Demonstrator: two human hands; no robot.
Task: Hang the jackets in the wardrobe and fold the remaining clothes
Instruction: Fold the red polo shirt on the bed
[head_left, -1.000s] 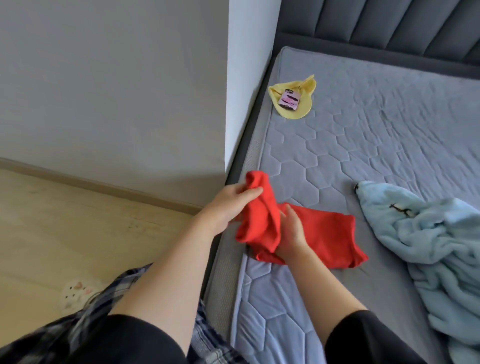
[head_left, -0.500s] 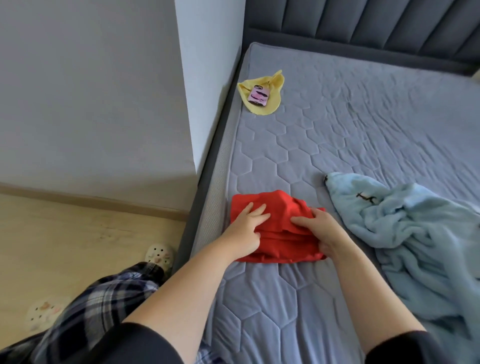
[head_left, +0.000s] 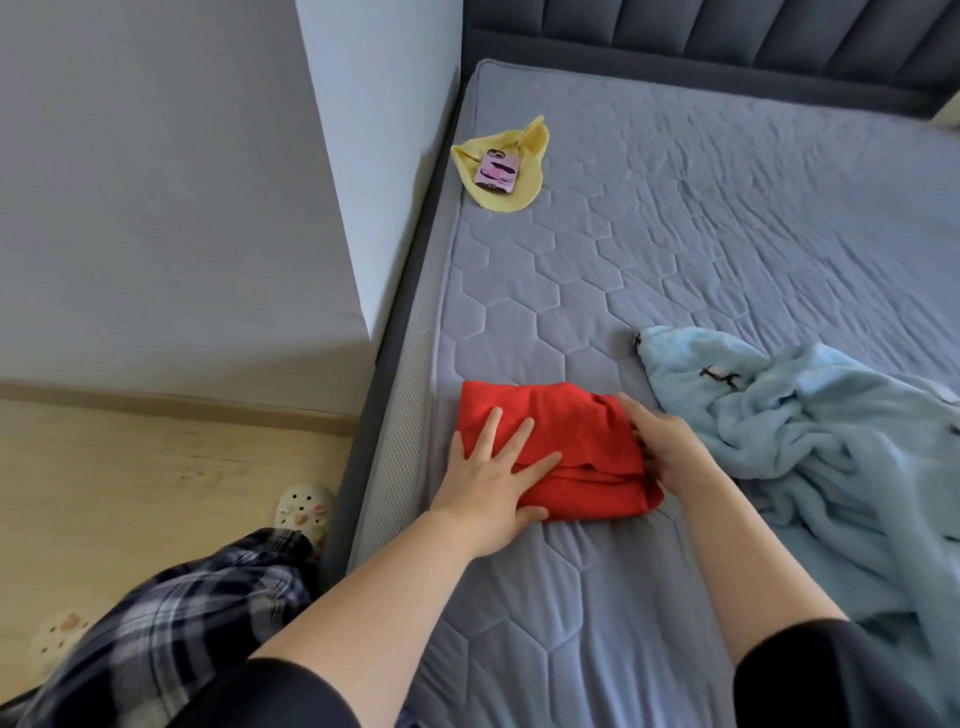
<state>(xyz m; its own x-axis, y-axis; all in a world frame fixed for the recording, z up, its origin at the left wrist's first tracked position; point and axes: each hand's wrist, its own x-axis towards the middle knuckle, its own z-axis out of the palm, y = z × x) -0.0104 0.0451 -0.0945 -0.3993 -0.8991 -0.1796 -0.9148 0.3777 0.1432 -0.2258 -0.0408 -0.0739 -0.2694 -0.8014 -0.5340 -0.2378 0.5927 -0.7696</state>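
Garment (head_left: 574, 428), smooth red, folded rectangular, left hand (head_left: 488, 483) pressing flat, fingers spread, right hand (head_left: 670, 449) gripping its edge, hexagon-quilted mattress (head_left: 571, 597)

- The red fabric garment (head_left: 571, 431), one end of which was raised a second ago, came down folded over itself into a compact, flat rectangle near the left edge of the grey quilted mattress (head_left: 571, 312).
- The left hand (head_left: 488, 478) let go of the lifted flap and settled flat on the bundle's left half, fingers spread.
- The right hand (head_left: 665, 441) left the garment's middle and moved to its right edge, thumb on top, fingertips tucked at the fold.
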